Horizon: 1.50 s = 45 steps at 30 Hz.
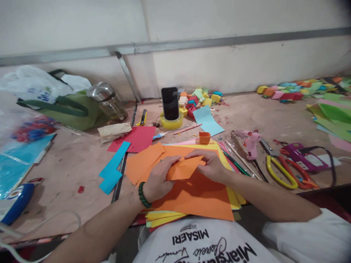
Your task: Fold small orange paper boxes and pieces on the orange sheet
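Between my two hands is a small piece of orange paper [184,168], which looks folded along one edge. My left hand [161,175], with a ring and a green bead bracelet, grips its left end. At the right end, the fingers of my right hand [210,163] close on the paper. Beneath both hands lies a large orange sheet [203,199] on top of a stack of yellow and other coloured sheets [164,221]. More orange pieces [141,162] spread to the left. Just beyond my hands stands a small folded orange paper box [204,138].
A phone [170,104] leans upright in a tape roll [172,121], beside a heap of paper cubes [193,100]. On the right are a pink glue gun [249,142], yellow-and-red-handled scissors [282,173] and a purple power strip [303,157]. Blue strips [113,162] and a glass bottle [109,102] are left.
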Tool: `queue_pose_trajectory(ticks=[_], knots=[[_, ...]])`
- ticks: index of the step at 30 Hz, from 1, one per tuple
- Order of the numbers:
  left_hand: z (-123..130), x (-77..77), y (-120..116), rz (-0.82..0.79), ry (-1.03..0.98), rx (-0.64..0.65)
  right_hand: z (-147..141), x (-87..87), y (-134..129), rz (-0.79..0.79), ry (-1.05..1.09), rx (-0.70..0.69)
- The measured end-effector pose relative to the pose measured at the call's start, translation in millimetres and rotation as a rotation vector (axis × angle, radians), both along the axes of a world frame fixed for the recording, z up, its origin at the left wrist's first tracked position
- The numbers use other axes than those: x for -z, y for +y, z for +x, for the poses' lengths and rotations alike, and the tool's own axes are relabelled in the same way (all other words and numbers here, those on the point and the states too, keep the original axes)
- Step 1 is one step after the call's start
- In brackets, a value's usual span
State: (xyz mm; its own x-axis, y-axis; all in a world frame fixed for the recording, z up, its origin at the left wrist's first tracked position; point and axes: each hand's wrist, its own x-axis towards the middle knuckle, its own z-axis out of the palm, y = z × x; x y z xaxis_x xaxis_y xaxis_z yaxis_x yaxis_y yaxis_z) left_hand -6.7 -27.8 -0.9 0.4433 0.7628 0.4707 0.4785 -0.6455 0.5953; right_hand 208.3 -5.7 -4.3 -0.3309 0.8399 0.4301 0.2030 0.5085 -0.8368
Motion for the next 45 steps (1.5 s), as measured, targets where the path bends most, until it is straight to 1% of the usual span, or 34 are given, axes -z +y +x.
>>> queue_pose_trajectory(ticks=[3,6,9,13,15,22,25,30,34,37,40,43,45], knots=[[0.2,0.7,0.7,-0.041,0.012,-0.038,1.6,-7.1,-1.3,0.229,-0.042,0.062],[1.2,1.0,0.4,-0.091,0.000,-0.050,2.3,-17.7,-3.6,0.460,-0.113,0.048],[3.5,0.6,-1.1,-0.157,-0.029,-0.049,1.1,-25.4,-5.9,0.637,-0.179,0.032],[7.2,-1.2,-3.9,-0.211,-0.058,-0.035,-0.1,-27.9,-8.6,0.878,-0.301,0.008],[8.3,-2.3,-5.0,-0.209,-0.063,-0.037,0.2,-27.4,-9.6,0.952,-0.343,0.000],[10.7,-1.9,-6.6,-0.174,-0.092,-0.036,0.3,-25.7,-11.6,0.999,-0.385,-0.011],[11.8,-0.4,-7.8,-0.172,-0.097,-0.024,-1.0,-24.7,-12.4,0.993,-0.392,-0.024],[10.7,-3.9,-9.7,-0.156,-0.080,0.060,-1.5,-22.2,-13.5,0.988,-0.390,-0.031],[8.3,-7.7,-10.2,-0.144,-0.112,0.144,-1.4,-21.2,-13.6,0.996,-0.420,-0.034],[6.9,-8.3,-10.4,-0.190,-0.155,0.181,-2.2,-21.9,-13.2,0.992,-0.384,-0.018],[6.5,-7.9,-9.7,-0.269,-0.224,0.221,-2.8,-22.4,-12.9,0.976,-0.355,-0.018],[7.3,-7.9,-8.2,-0.347,-0.249,0.191,-3.0,-20.9,-13.0,0.940,-0.366,-0.029],[8.1,-8.3,-7.3,-0.372,-0.239,0.175,-3.1,-19.2,-13.1,0.918,-0.362,-0.035]])
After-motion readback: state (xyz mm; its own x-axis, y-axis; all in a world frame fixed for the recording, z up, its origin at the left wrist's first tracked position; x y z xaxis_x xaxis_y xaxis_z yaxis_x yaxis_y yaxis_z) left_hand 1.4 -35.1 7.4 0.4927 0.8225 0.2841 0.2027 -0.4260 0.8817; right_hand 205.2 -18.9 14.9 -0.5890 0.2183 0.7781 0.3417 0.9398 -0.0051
